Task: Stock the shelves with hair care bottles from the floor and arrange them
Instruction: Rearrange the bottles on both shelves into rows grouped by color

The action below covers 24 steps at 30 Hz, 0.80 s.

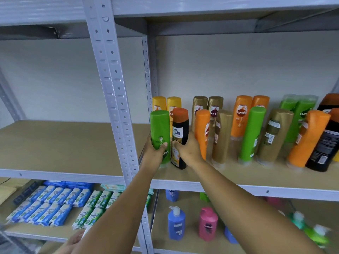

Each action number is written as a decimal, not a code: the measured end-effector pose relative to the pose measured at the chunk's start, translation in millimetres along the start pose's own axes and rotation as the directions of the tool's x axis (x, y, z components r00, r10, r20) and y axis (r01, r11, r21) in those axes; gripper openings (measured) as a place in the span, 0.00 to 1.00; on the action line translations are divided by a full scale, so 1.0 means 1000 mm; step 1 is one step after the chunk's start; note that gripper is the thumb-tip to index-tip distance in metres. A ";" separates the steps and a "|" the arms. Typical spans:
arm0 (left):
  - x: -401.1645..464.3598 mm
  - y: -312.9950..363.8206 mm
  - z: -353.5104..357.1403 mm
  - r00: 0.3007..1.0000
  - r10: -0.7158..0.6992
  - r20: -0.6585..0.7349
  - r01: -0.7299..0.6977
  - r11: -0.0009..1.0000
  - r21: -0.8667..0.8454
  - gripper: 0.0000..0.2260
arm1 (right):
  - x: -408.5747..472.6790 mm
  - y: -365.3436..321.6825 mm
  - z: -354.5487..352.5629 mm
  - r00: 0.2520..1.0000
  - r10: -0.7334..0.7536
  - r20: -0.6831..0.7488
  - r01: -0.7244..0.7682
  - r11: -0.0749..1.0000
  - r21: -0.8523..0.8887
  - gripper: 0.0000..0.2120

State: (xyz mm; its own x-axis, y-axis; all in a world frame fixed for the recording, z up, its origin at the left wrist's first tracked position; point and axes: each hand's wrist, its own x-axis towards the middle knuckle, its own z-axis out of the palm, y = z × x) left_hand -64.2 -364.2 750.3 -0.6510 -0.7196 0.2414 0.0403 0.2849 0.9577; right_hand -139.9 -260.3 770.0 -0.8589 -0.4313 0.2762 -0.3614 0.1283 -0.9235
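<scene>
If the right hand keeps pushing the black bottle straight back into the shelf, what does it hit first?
Probably the yellow bottles standing right behind the black bottle held in the right hand. How far apart they stand is unclear from this view.

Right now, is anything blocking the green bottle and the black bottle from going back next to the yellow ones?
Nothing visible does. The left hand grips the green bottle and the right hand grips the black bottle, right in front of the yellow bottles, with bare shelf board to their left.
</scene>
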 end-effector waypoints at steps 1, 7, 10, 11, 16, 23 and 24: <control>-0.001 0.000 0.000 1.000 0.009 0.004 -0.009 1.000 0.007 0.20 | -0.001 0.002 -0.001 1.000 0.001 -0.006 -0.001 1.000 0.007 0.22; -0.008 0.002 -0.003 1.000 0.030 0.002 -0.030 1.000 0.007 0.22 | -0.010 0.004 -0.011 0.999 -0.036 0.028 0.036 0.999 0.026 0.22; -0.019 0.006 -0.003 0.999 0.050 -0.005 -0.050 0.999 -0.003 0.20 | -0.021 0.004 -0.022 0.998 -0.051 0.045 0.050 0.999 0.006 0.19; -0.023 0.008 -0.003 0.998 0.059 0.000 -0.059 0.998 -0.012 0.18 | -0.025 0.004 -0.027 0.998 -0.059 0.040 0.058 0.998 0.005 0.19; -0.048 0.016 0.004 0.995 0.092 0.046 -0.089 0.994 -0.059 0.17 | -0.051 0.004 -0.058 0.998 -0.061 0.010 0.061 0.998 0.029 0.20; -0.084 0.040 0.041 0.975 0.161 0.152 -0.144 0.983 -0.117 0.17 | -0.075 0.010 -0.124 0.997 -0.040 -0.071 0.043 0.998 0.048 0.20; -0.088 0.043 0.050 0.972 0.168 0.167 -0.148 0.981 -0.125 0.18 | -0.078 0.010 -0.136 0.996 -0.039 -0.084 0.043 0.998 0.046 0.21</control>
State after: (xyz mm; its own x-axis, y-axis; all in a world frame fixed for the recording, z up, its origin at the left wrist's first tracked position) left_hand -43.0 -257.2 762.9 -0.7523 -0.5458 0.3691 0.2305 0.3068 0.9234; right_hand -125.7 -104.2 775.6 -0.8716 -0.3596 0.3331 -0.3808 0.0690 -0.9221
